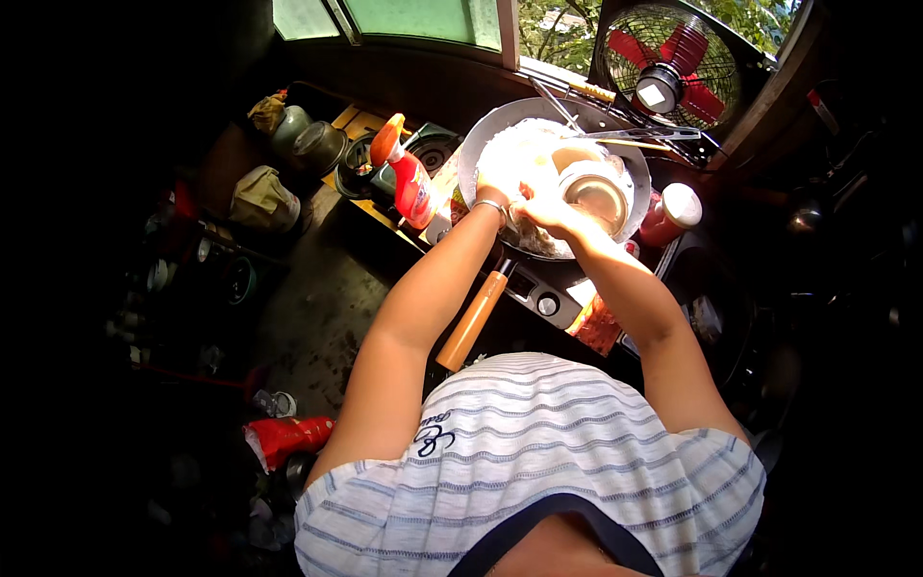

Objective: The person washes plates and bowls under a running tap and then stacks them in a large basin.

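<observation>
My left hand (pixel 497 186) and my right hand (pixel 542 206) come together over a wide metal wok (pixel 473 135) with a wooden handle (pixel 471 332). Strong sunlight washes out the left fingers. The right fingers look curled in, and what they hold, if anything, is hidden. Beside the right hand, a round bowl (pixel 598 197) rests inside the wok. Whitish, foamy-looking contents (pixel 524 144) fill the wok's far left part, too bright to make out. Metal tongs (pixel 654 134) lie across its far right rim.
Under the wok is a stove with a knob (pixel 547 304). A red spray bottle (pixel 411 183) stands left, a white-lidded red jar (pixel 680 207) right. Behind are a red-bladed fan (pixel 663 72) and a window (pixel 423 21). A red packet (pixel 286 439) lies low at the left.
</observation>
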Tool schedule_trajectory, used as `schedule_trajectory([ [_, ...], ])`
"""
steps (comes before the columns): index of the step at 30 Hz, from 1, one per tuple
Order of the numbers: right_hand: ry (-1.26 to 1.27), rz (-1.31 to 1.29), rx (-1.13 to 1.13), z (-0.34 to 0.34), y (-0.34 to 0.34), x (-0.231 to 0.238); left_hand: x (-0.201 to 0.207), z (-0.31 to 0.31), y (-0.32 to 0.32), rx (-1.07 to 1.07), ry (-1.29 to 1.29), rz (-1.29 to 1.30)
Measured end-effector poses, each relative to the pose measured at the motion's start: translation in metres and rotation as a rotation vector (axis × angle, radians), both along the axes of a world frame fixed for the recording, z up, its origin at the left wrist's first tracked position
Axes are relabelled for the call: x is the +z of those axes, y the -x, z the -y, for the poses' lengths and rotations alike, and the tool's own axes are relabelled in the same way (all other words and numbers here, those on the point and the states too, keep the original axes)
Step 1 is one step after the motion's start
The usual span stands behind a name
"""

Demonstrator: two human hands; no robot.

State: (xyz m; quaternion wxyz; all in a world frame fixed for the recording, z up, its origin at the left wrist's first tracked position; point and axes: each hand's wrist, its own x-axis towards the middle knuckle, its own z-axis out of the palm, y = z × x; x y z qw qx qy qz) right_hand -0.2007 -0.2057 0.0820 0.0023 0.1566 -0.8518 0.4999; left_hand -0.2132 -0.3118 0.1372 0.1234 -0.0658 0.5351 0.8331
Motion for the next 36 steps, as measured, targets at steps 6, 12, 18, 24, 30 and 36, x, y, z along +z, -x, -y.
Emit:
schedule_trajectory([
  [6,0.834,-0.081,-0.471,0.015,0.046,-0.016,-0.023,-0.006,0.004,0.010,0.721,-0.460],
  [12,-0.611,-0.513,-0.640,0.020,0.041,-0.031,-0.053,0.003,0.004,0.170,0.675,-0.491],
  [18,-0.553,-0.433,-0.261,0.002,0.003,-0.003,-0.075,0.002,0.009,0.237,0.400,-0.447],
  [24,0.466,0.202,-0.172,0.019,-0.021,0.044,-0.057,0.013,0.008,0.348,0.425,-0.106],
  [30,-0.285,-0.308,-0.621,0.021,0.040,-0.009,-0.030,0.003,-0.015,0.249,0.683,-0.415],
  [36,-0.429,-0.275,-0.146,0.000,0.022,-0.006,-0.043,-0.003,-0.008,0.412,0.602,-0.381],
])
